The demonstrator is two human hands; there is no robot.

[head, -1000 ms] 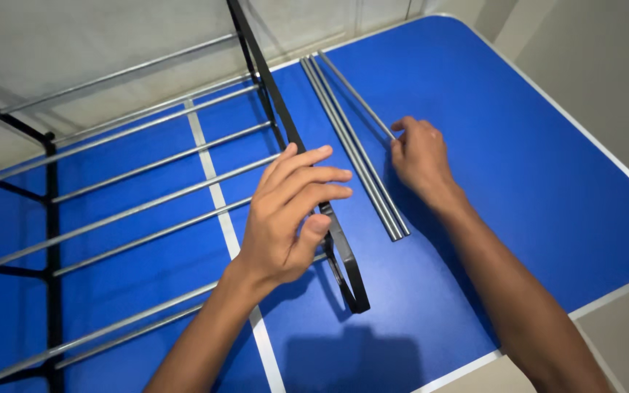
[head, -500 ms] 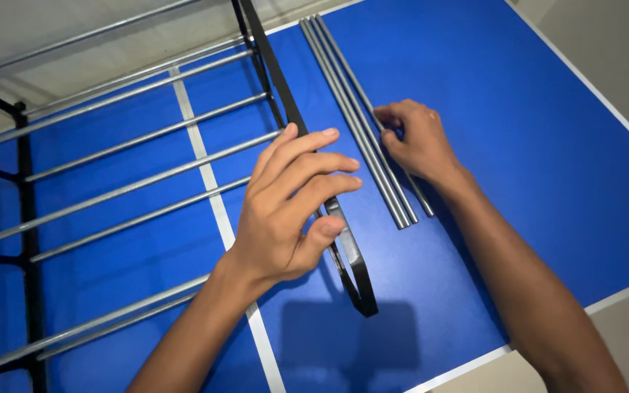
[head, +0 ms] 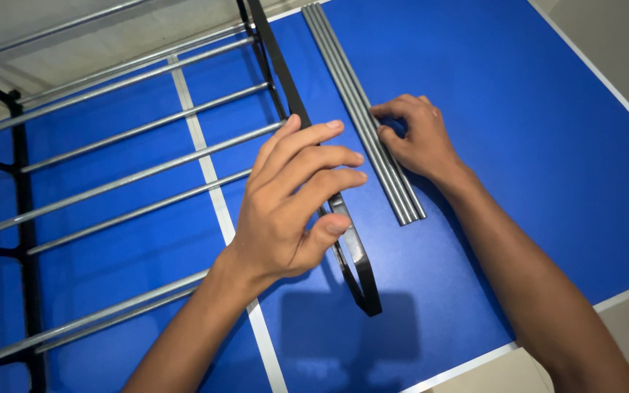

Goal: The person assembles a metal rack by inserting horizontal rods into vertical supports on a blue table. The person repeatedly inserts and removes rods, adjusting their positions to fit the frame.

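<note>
the left hand (head: 285, 200) has its grip closed around the black side bar (head: 314, 156) of the rack, which lies on the blue table (head: 518, 109). the right hand (head: 416, 138) presses fingertips on the loose steel rods (head: 365, 120), not closed on them. if the fingers push sideways, the rods may roll apart.

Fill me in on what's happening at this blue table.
A person is working with both bare hands on a blue table. The left hand grips the black side bar of a rack with silver rungs that lies across the table. The right hand rests its fingertips on a bundle of loose silver rods lying side by side just right of the black bar.
</note>
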